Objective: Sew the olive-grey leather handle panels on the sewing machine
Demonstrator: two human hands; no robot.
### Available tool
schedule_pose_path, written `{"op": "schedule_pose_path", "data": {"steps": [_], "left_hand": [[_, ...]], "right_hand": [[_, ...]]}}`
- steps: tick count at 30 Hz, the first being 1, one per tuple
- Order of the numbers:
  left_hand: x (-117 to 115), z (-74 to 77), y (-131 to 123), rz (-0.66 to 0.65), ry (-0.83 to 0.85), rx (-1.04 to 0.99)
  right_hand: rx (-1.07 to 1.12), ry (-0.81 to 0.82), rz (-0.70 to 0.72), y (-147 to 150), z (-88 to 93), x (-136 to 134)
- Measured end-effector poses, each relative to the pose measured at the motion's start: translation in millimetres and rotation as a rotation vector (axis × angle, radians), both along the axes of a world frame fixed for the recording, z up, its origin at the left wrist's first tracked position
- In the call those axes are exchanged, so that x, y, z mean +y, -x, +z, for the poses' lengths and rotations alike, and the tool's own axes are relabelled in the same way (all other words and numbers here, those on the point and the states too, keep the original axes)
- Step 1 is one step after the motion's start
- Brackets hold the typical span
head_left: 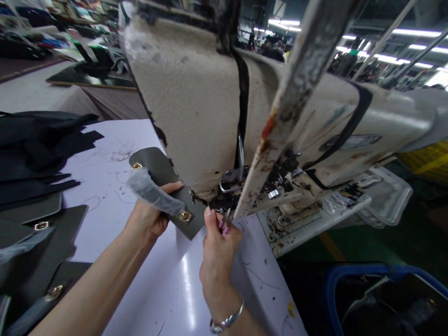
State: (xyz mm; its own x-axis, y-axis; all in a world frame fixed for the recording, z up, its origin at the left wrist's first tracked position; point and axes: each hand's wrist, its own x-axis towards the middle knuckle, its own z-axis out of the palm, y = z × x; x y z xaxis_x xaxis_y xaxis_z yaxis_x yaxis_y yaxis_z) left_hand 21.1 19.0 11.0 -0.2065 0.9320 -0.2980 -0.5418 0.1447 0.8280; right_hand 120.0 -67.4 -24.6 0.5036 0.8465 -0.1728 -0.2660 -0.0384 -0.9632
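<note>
My left hand is closed on a dark grey bag panel, its thumb lying on the panel's face. A handle wrapped in cloudy plastic is fixed to that panel by gold metal fittings. Beneath the sewing machine head, my right hand is closed, with its thumb and fingertips close to the panel's right edge. Small metal blades, looking like thread snips, stick out from its fingers. The needle area is partly hidden by the machine and fingers.
More grey panels with wrapped handles lie at left, below a pile of black strips. A slanting metal bar crosses before the machine. Loose threads dot the white tabletop. A blue-rimmed bin stands lower right.
</note>
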Motion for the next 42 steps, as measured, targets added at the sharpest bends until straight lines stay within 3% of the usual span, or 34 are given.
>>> {"op": "schedule_pose_path", "data": {"steps": [4,9,20,23,28,30,32,35,36,37,38,41,42], "left_hand": [[-9,-7.8,2,0.005,-0.019,0.003],[-28,-11.9,-3,0.129,0.038,-0.021],[-72,-3.9,-25,0.329,0.234,-0.127],[-85,-4.4,-32,0.368,0.260,-0.134],[-103,-13.7,-46,0.442,0.366,-0.165],[-113,-17.8,-46,0.405,0.382,-0.134],[-128,-19.1,-38,0.205,0.402,-0.081],[-155,-16.2,-14,-0.443,0.435,0.113],[-163,-15.0,-6,-0.622,0.397,0.251],[-169,-14.3,1,-0.692,0.308,0.439],[-173,-14.1,7,-0.649,0.178,0.666],[-163,-16.0,9,-0.218,-0.240,1.330],[-154,-16.5,6,-0.142,-0.340,1.490]], "right_hand": [[0.029,-0.016,0.058,-7,-3.7,-2],[0.021,-0.017,0.100,-15,-5.4,-3],[0.074,-0.013,0.129,-33,1.2,0],[-0.020,0.018,0.196,-49,7.0,0],[-0.212,0.036,0.440,-79,12.2,-2],[-0.257,0.029,0.474,-85,10.9,-2],[-0.277,0.020,0.476,-86,8.9,-3],[-0.288,0.008,0.440,-84,7.1,-3],[-0.291,0.001,0.424,-83,7.0,-3],[-0.294,-0.008,0.410,-82,7.0,-4],[-0.297,-0.015,0.400,-81,7.3,-4],[-0.283,-0.012,0.401,-81,9.3,-4],[-0.272,-0.006,0.404,-81,10.3,-4]]}}
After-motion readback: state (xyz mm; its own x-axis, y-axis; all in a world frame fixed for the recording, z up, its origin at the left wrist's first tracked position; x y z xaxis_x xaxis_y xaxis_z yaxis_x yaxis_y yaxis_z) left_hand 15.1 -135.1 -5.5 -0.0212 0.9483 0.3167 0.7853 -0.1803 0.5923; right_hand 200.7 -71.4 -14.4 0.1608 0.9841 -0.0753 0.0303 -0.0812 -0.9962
